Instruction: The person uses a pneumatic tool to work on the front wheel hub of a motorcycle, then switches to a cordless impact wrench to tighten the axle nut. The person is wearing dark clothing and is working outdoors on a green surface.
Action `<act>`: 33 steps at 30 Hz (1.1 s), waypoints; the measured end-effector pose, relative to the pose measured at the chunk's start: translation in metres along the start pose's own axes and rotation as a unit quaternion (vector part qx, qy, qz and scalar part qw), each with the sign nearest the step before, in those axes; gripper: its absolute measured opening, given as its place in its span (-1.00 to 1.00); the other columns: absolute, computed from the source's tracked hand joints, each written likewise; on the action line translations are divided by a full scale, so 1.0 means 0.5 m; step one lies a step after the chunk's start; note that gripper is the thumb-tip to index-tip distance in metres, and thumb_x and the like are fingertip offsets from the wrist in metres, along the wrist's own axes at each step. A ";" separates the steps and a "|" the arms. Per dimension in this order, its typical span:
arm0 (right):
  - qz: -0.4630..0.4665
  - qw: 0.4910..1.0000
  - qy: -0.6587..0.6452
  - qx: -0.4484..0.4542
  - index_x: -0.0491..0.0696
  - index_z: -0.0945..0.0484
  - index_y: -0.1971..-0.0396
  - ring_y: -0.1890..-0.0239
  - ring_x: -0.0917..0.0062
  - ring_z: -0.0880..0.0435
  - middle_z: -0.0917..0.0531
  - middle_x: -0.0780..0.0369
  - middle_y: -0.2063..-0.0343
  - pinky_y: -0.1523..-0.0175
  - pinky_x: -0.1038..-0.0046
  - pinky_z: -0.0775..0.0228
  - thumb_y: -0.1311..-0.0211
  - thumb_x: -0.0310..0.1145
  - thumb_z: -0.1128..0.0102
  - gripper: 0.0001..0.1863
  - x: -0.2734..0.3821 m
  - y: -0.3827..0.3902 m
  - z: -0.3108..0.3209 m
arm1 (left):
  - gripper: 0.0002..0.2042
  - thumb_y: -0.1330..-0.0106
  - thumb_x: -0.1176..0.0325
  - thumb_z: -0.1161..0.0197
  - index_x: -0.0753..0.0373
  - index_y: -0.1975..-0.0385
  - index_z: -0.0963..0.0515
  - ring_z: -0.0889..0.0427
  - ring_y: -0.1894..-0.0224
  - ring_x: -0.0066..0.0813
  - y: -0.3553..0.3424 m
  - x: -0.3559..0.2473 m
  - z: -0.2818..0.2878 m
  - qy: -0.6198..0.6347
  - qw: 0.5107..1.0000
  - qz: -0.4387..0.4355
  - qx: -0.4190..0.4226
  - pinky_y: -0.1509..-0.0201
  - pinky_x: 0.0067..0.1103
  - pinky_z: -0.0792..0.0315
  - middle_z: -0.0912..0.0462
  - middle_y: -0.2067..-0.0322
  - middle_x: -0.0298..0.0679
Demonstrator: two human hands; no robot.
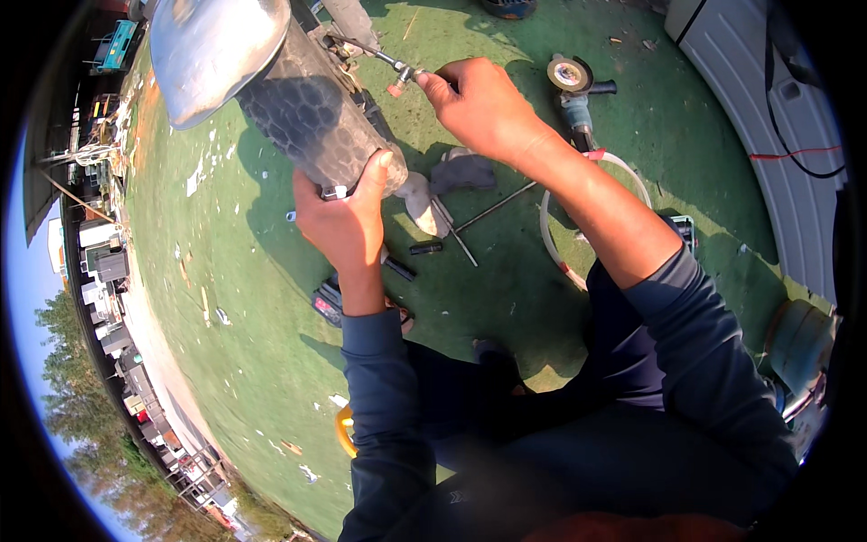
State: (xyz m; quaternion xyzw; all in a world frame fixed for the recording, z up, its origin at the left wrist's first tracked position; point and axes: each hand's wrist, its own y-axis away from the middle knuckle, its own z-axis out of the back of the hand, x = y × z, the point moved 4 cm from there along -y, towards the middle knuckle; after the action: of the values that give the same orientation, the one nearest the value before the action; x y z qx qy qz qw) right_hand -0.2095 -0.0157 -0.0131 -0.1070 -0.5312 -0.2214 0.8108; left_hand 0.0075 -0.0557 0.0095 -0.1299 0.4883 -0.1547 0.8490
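My left hand [348, 221] grips the lower end of a dark grey, stone-patterned elongated part [312, 113], thumb on its near side. A shiny, rounded metal cover [217, 50] adjoins that part at the upper left. To the right, my right hand [488, 104] is closed, its thumb and fingers pinched at the end of a thin dark rod with metal fittings [393, 63]. The rod runs up left beside the patterned part. A small coppery piece shows below the fitting. What my curled right fingers enclose is partly hidden.
An angle grinder [573, 99] lies on the green floor at the right, near a pale hose [546, 230]. Work gloves [461, 170], a thin metal T-shaped bar [492, 210] and a black socket [425, 247] lie below my hands. A pale ribbed panel [768, 135] stands far right.
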 end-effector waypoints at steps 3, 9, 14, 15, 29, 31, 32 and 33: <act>0.010 1.000 0.001 -0.003 -0.29 -0.63 0.40 0.54 0.18 -0.50 -0.59 -0.05 0.61 0.24 0.09 -0.45 -0.58 -0.08 -0.14 -0.48 -0.005 -0.001 -0.006 | -0.38 -0.09 0.21 -0.75 0.43 -0.05 -0.61 -0.74 0.09 -0.35 -0.001 -0.002 -0.002 0.012 1.000 -0.006 0.010 -0.08 -0.42 -0.56 -0.79 0.08 -0.11; 0.024 1.000 0.002 -0.012 -0.30 -0.63 0.39 0.55 0.16 -0.50 -0.58 -0.07 0.61 0.24 0.09 -0.46 -0.58 -0.09 -0.13 -0.48 -0.006 -0.002 -0.008 | -0.35 -0.03 0.21 -0.78 0.42 -0.04 -0.59 -0.77 0.19 -0.41 -0.004 0.003 -0.001 0.007 1.000 -0.022 -0.006 0.05 -0.48 -0.62 -0.80 0.15 -0.13; 0.023 1.000 0.004 -0.012 -0.30 -0.64 0.37 0.54 0.13 -0.52 -0.58 -0.09 0.60 0.23 0.07 -0.46 -0.58 -0.09 -0.13 -0.49 -0.006 -0.003 -0.009 | -0.36 -0.04 0.25 -0.77 0.44 -0.03 -0.59 -0.77 0.19 -0.43 -0.001 -0.003 -0.001 0.017 1.000 -0.026 -0.004 0.06 -0.48 -0.63 -0.80 0.14 -0.13; 0.024 1.000 0.006 -0.011 -0.30 -0.64 0.37 0.54 0.12 -0.53 -0.59 -0.10 0.60 0.22 0.07 -0.47 -0.58 -0.09 -0.13 -0.49 -0.006 -0.003 -0.009 | -0.37 -0.04 0.26 -0.77 0.44 -0.03 -0.59 -0.77 0.19 -0.43 -0.002 -0.003 -0.001 0.017 1.000 -0.026 -0.005 0.05 -0.48 -0.63 -0.80 0.14 -0.13; -0.012 1.000 0.008 0.015 -0.31 -0.73 0.33 0.19 -0.17 -0.75 -0.73 -0.22 0.36 -0.04 -0.03 -0.58 -0.53 -0.10 -0.14 -0.50 0.010 0.004 -0.001 | -0.37 -0.11 0.21 -0.74 0.43 -0.09 -0.60 -0.72 0.05 -0.35 0.001 0.002 -0.001 0.052 0.999 -0.002 0.014 -0.14 -0.43 -0.54 -0.78 0.03 -0.11; -0.011 1.000 0.009 0.015 -0.31 -0.73 0.34 0.19 -0.18 -0.75 -0.73 -0.23 0.36 -0.04 -0.03 -0.58 -0.53 -0.10 -0.14 -0.49 0.009 0.004 -0.001 | -0.37 -0.12 0.22 -0.73 0.43 -0.10 -0.60 -0.72 0.05 -0.35 0.001 0.002 -0.002 0.050 0.999 0.001 0.016 -0.14 -0.42 -0.54 -0.78 0.03 -0.11; -0.012 1.000 0.008 0.017 -0.31 -0.73 0.34 0.19 -0.18 -0.75 -0.73 -0.23 0.36 -0.04 -0.03 -0.58 -0.53 -0.10 -0.14 -0.50 0.009 0.004 -0.001 | -0.37 -0.12 0.23 -0.73 0.43 -0.10 -0.60 -0.72 0.05 -0.35 0.001 0.000 -0.001 0.042 0.999 0.000 0.017 -0.14 -0.42 -0.54 -0.78 0.02 -0.11; -0.013 1.000 0.008 0.019 -0.31 -0.73 0.34 0.19 -0.18 -0.75 -0.73 -0.23 0.36 -0.04 -0.03 -0.58 -0.52 -0.11 -0.15 -0.50 0.010 0.005 -0.003 | -0.38 -0.12 0.24 -0.73 0.44 -0.10 -0.60 -0.72 0.05 -0.35 0.001 -0.001 0.000 0.034 0.999 0.000 0.017 -0.15 -0.42 -0.54 -0.78 0.02 -0.11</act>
State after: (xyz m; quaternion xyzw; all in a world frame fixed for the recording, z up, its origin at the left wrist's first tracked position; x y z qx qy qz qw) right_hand -0.2058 -0.0154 -0.0091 -0.0831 -0.5304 -0.2227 0.8138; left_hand 0.0072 -0.0550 0.0096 -0.1101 0.5139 -0.1675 0.8341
